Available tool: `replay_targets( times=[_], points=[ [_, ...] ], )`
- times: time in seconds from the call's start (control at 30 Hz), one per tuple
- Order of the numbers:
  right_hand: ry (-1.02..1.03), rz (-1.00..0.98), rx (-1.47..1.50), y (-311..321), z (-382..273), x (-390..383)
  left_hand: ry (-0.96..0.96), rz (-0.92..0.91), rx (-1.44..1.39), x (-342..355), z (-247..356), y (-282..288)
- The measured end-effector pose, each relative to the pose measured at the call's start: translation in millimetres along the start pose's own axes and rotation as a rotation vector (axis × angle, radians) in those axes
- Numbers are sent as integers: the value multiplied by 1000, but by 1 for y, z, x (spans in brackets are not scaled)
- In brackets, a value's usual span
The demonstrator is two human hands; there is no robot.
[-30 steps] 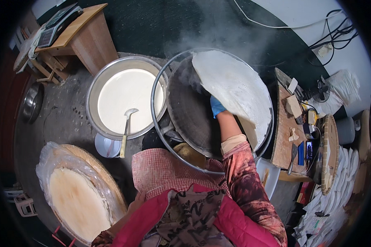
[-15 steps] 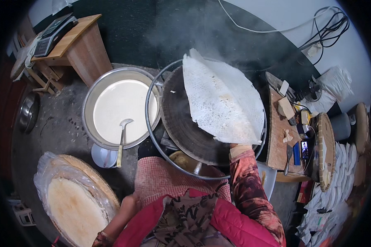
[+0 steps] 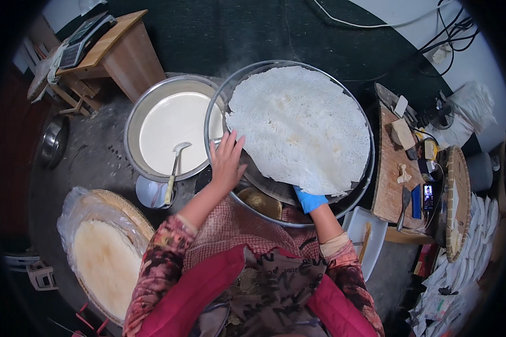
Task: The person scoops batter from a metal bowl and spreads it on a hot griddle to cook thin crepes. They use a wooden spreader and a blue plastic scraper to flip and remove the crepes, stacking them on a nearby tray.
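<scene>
A large round white pancake [image 3: 298,123] with a lacy, pitted surface covers most of a dark round griddle [image 3: 262,177]. My left hand [image 3: 226,166] is bare, its fingers spread at the near left side of the griddle, by the pancake's edge. Nothing is in it. My right hand [image 3: 311,199] wears a blue glove and reaches in at the pancake's near edge. Its fingers are hidden beneath the pancake, so I cannot see whether they grip it. A metal ring [image 3: 207,124] surrounds the griddle.
A metal basin [image 3: 134,150] of creamy batter stands to the left, a ladle [image 3: 175,171] resting in it. Nearer is a woven tray [image 3: 130,214] with stacked pancakes [image 3: 107,267] and plastic film. On the right stand a cluttered board [image 3: 392,185] and a white tray [image 3: 376,236].
The folded, raised pancake now lies spread flat over the griddle. My left hand has come up from low left to the griddle's rim. My right hand's blue glove has come into sight.
</scene>
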State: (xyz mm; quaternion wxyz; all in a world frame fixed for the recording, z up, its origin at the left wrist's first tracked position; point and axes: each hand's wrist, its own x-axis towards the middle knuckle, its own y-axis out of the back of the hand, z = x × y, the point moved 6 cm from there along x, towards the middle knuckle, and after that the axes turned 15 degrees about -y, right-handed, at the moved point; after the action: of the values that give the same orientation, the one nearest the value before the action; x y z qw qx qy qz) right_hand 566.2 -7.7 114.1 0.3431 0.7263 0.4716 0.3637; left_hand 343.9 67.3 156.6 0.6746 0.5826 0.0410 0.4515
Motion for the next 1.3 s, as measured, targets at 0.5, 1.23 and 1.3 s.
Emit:
replay_targets(
  times=[0.5,1.23,1.3],
  points=[
    [-139,-61,-164,107,13,-102,-646,-728,38,53,139,-15],
    [-259,-24,-194,201,26,-100,702,733,-997,-274,-110,371],
    [66,-21,-37,194,-22,-83,808,993,-942,-380,-99,383]
  ],
)
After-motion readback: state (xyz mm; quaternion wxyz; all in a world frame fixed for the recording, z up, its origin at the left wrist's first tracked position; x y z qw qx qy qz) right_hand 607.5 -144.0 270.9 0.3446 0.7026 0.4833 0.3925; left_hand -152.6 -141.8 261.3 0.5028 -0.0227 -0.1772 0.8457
